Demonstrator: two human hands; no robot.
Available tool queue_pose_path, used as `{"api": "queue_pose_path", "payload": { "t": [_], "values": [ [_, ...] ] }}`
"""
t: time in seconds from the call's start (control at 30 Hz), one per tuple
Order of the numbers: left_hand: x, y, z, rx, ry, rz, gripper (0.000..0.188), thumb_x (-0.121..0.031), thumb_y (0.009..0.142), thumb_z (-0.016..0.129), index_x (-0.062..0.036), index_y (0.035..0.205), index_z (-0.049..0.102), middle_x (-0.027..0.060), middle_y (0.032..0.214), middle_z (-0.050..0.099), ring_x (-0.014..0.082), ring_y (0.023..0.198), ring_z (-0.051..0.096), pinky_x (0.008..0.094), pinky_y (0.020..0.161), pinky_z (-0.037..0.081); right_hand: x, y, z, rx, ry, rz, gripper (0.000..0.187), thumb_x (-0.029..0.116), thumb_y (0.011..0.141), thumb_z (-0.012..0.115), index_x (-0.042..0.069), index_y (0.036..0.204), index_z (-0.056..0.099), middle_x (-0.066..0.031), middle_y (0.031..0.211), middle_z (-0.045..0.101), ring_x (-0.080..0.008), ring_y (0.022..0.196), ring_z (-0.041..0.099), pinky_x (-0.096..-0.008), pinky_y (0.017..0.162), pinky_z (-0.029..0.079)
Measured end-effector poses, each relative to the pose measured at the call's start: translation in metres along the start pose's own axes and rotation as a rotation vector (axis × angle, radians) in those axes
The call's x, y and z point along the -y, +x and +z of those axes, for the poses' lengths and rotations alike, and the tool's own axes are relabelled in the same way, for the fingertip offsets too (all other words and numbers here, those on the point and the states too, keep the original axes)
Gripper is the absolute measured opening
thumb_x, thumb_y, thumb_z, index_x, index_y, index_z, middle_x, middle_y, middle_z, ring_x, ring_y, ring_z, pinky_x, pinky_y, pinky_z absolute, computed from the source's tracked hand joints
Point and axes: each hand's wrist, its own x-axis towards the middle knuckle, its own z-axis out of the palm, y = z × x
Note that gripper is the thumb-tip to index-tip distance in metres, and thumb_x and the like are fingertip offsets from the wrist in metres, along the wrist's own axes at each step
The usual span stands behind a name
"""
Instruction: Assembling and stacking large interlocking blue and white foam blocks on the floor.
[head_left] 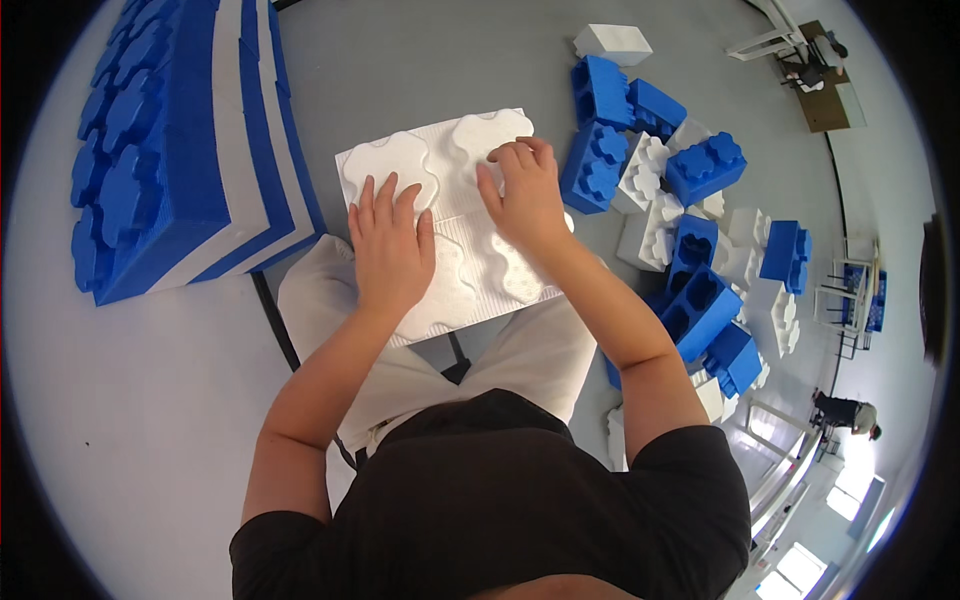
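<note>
1. Two bare hands work apart from each other on one large white block with a ribbed top face and four raised, lobed studs (pixel 462 225), which rests face up across the thighs in cream trousers (pixel 325 300).
2. Left hand (pixel 392 262): palm down, fingers lightly spread over the left side of the block, fingertips on the far-left stud (pixel 388 152). It is clamped on nothing.
3. Right hand (pixel 527 200): fingers curved at the far-right stud (pixel 490 132), thumb near the fingertips. Whether it pinches the stud's rim cannot be told.
4. Surroundings: a tall blue-and-white layered stack with blue lobed studs (pixel 200 140) stands on the left; a loose heap of blue and white studded blocks (pixel 705 170) lies on the grey floor (pixel 440 50) to the right.
5. Step in hand, as judged: steadying or pressing the studded face by touch, with no lifting grip evident.
6. Next move, as judged: shifting the block would call for both hands at opposite edges, keeping it level, since it probably handles as bulky.
</note>
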Motion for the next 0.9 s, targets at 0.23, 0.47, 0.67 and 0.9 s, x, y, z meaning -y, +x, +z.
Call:
{"api": "queue_pose_path", "payload": {
  "t": [0.23,0.47,0.67,0.9],
  "values": [
    [0.015,-0.006,0.010,-0.038,-0.025,0.012,0.036,-0.023,0.100,0.053,-0.0054,0.131,0.055,0.0182,0.144,0.048,0.0415,0.142,0.035,0.0580,0.115,0.026,0.006,-0.002,0.004,0.006,-0.034,-0.019,0.025,0.024,0.091,0.067,0.001,0.101,0.066,-0.0151,0.106,0.066,-0.0391,0.119,0.052,-0.0493,0.099,0.043],
    [0.022,-0.004,0.010,-0.102,-0.058,-0.018,0.038,-0.024,0.100,0.054,-0.0045,0.132,0.054,0.0192,0.145,0.047,0.0411,0.142,0.035,0.0582,0.115,0.025,0.008,0.000,0.008,0.015,0.005,-0.045,0.029,0.025,0.092,0.066,0.001,0.106,0.065,-0.0160,0.112,0.064,-0.0405,0.122,0.049,-0.0504,0.101,0.042],
    [0.022,-0.004,0.010,-0.059,-0.059,-0.008,0.038,-0.023,0.100,0.053,-0.0030,0.133,0.053,0.0200,0.146,0.047,0.0414,0.141,0.036,0.0558,0.115,0.027,0.004,-0.007,0.009,0.046,0.028,-0.025,0.030,0.026,0.092,0.066,0.001,0.109,0.064,-0.0162,0.115,0.062,-0.0413,0.124,0.047,-0.0504,0.103,0.041],
    [0.027,-0.002,0.007,-0.067,-0.155,-0.001,0.038,-0.021,0.100,0.053,-0.0019,0.133,0.053,0.0203,0.146,0.046,0.0414,0.140,0.036,0.0547,0.115,0.026,0.009,-0.001,0.010,0.098,0.053,-0.009,0.035,0.026,0.091,0.067,0.004,0.118,0.062,-0.0160,0.125,0.058,-0.0416,0.128,0.044,-0.0519,0.105,0.038]
  ]
}}
